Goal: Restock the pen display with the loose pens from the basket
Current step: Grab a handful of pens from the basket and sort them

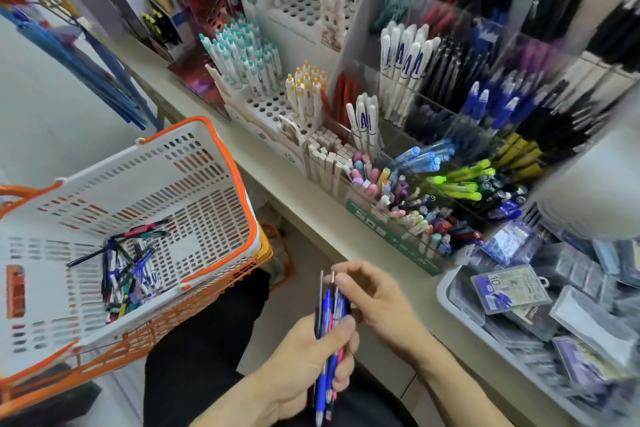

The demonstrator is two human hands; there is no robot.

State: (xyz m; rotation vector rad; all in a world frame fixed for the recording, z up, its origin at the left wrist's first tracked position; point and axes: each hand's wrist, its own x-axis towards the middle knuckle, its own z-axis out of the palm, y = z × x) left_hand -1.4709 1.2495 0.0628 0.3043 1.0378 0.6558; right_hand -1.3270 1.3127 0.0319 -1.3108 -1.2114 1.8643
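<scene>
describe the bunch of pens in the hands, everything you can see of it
The bunch of pens is a small handful of slim click pens, mostly blue barrels with at least one pink or red and one dark one, plastic by the look. They stand roughly upright, writing tips down, metal-looking clips and buttons at the top. The left hand grips them round the middle; the right hand pinches the top ends. They are held in front of the person's lap, touching nothing else.
</scene>
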